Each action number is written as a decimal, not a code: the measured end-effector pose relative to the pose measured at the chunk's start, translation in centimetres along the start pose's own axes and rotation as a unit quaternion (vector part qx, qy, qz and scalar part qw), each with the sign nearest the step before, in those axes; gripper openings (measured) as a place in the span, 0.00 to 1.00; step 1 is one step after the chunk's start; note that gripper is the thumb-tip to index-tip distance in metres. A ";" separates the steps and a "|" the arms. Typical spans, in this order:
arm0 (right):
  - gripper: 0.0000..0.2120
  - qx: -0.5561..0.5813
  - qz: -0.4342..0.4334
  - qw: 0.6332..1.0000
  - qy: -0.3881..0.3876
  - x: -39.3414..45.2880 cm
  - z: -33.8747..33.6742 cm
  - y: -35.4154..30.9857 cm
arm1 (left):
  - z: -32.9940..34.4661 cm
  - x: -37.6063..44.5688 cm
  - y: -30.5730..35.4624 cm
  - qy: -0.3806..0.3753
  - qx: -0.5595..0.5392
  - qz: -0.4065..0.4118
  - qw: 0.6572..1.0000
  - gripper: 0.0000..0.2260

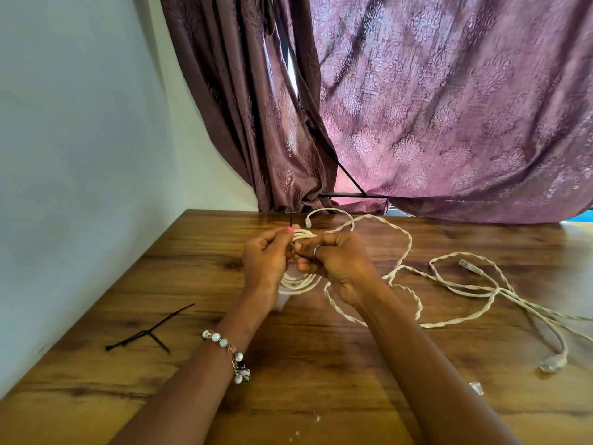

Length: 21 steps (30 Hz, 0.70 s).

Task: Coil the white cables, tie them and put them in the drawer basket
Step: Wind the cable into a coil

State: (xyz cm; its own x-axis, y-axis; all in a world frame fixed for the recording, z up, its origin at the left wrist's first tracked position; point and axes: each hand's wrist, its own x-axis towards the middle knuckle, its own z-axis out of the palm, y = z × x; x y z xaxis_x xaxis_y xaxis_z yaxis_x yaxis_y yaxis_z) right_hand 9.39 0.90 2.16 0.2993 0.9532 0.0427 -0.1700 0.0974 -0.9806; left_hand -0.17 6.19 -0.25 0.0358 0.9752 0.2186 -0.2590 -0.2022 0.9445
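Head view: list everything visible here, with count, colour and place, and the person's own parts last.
Coiled white cable: one, white, held above the table between both hands.
Loose twisted white cable: number of cables unclear, white, sprawled on the table's right half; clear plug ends.
Black plastic zip ties: at least two, black, crossed on the table at left.
Black tie at the coil: one, black, sticking up from the left hand.
Brown wooden table: one, brown, foreground.
Purple patterned curtains: two panels, behind the table.
Pale wall: left.
Beaded bracelet: one, white and clear, left wrist.
Silver ring: one, right hand.
Left hand: grips coil.
Right hand: grips coil.
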 end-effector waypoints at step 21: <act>0.18 -0.272 -0.307 0.907 0.092 0.0 -0.4 -0.1 | 0.1 -0.8 1.0 -0.095 -0.109 -0.045 0.988 0.06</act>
State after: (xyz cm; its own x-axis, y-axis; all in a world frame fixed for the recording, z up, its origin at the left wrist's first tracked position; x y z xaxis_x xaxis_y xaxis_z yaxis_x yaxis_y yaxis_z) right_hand 9.78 0.77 2.14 0.3413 0.6984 0.6291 0.5557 0.3899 -0.7343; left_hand -0.38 5.20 0.57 0.2443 0.9494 0.1976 -0.4478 -0.0703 0.8914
